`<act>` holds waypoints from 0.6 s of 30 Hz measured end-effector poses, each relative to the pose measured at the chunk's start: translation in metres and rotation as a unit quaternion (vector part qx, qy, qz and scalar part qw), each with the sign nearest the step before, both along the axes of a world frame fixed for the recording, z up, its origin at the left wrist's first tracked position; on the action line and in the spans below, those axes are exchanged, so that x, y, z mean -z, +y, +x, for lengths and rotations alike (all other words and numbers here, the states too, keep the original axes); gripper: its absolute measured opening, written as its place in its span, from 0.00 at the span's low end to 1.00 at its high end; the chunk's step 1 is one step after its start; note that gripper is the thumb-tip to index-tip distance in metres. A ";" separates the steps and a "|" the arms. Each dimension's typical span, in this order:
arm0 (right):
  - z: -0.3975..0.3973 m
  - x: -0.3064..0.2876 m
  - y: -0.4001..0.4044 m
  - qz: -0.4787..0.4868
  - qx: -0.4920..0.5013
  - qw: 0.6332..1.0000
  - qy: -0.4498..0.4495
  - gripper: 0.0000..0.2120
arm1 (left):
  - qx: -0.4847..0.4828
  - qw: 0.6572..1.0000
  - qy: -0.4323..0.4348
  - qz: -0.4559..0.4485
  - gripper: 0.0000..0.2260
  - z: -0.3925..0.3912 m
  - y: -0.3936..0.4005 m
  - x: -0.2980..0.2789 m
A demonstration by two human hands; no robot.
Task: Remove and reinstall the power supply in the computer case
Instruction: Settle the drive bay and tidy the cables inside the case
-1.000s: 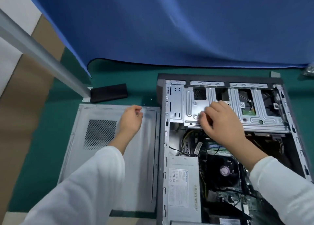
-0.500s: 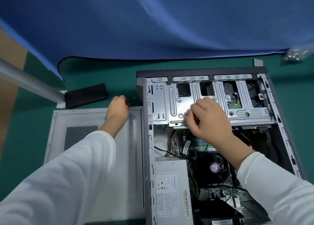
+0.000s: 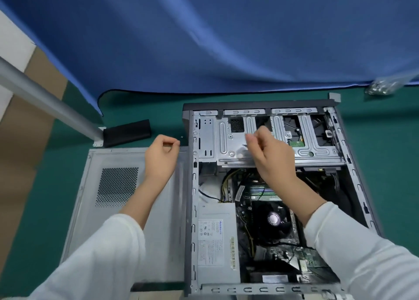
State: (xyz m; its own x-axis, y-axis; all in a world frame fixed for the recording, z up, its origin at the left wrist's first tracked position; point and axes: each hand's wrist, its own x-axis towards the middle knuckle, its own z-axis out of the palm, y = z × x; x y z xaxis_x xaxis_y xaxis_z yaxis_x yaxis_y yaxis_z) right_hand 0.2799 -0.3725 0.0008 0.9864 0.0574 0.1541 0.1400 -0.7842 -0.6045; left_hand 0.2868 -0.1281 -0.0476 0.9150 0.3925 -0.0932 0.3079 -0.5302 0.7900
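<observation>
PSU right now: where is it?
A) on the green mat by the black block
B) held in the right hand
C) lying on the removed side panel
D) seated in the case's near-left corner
D: the power supply sits inside the computer case, label up, in its near-left corner, with neither hand on it.

one open computer case (image 3: 353, 163), one power supply (image 3: 217, 243), one side panel (image 3: 113, 186), two hands, one cooler fan (image 3: 273, 219)
</observation>
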 end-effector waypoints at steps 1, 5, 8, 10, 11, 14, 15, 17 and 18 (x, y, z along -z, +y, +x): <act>-0.004 -0.003 -0.001 -0.005 -0.001 1.000 0.015 0.22 | -0.009 1.000 -0.021 -0.013 0.01 -0.009 -0.007 -0.012; -0.028 -0.012 -0.018 0.086 -0.048 0.990 0.103 0.10 | -0.022 0.996 -0.082 -0.039 0.00 -0.055 -0.044 -0.054; -0.052 -0.018 -0.051 0.227 -0.086 0.954 0.174 0.06 | 0.038 0.995 -0.090 -0.027 0.04 -0.095 -0.082 -0.067; -0.070 -0.020 -0.075 0.250 -0.085 0.938 0.225 0.05 | 0.097 0.991 -0.089 0.007 0.06 -0.121 -0.111 -0.066; -0.078 -0.019 -0.087 0.269 -0.077 0.926 0.255 0.08 | 0.125 0.988 -0.085 0.017 0.06 -0.132 -0.126 -0.064; -0.104 -0.024 -0.116 0.377 -0.031 0.871 0.314 0.15 | 0.194 0.977 -0.082 0.041 0.06 -0.159 -0.166 -0.055; -0.111 -0.028 -0.124 0.415 -0.017 0.853 0.316 0.16 | 0.209 0.973 -0.086 0.053 0.06 -0.166 -0.176 -0.052; -0.124 -0.034 -0.140 0.478 0.001 0.821 0.313 0.17 | 0.225 0.969 -0.083 0.067 0.06 -0.176 -0.194 -0.046; -0.130 -0.036 -0.148 0.490 0.000 0.815 0.310 0.17 | 0.222 0.970 -0.077 0.067 0.06 -0.181 -0.201 -0.043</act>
